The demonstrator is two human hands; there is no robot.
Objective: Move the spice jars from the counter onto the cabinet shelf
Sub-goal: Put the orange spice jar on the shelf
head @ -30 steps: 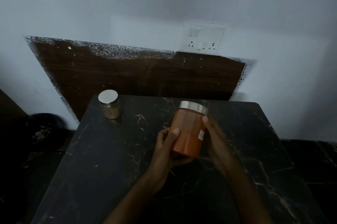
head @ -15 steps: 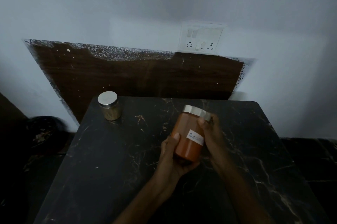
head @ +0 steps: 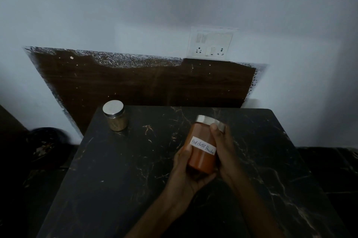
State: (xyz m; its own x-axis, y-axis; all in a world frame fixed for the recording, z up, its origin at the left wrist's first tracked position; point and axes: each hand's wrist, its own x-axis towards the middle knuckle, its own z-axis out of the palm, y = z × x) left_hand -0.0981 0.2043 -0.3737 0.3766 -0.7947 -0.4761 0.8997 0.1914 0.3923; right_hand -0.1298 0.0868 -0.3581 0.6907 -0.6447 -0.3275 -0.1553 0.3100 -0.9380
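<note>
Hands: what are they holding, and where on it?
The red chilli powder jar: left hand cups its base, right hand grips its side near the lid.

Both forearms reach forward. The left hand (head: pixel 183 174) cups the jar (head: pixel 201 160) from below; the right hand (head: pixel 225 149) grips its side.

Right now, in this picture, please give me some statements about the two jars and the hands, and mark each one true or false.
1. The left hand and the right hand both hold the orange jar. True.
2. Its label reads Turmeric. False: it reads Red chilli Powder.
3. The tan jar stands upright on the counter, with its lid on. True.
4. The tan jar stands to the right of the orange jar. False: it stands to its left, near the counter's back left corner.
</note>
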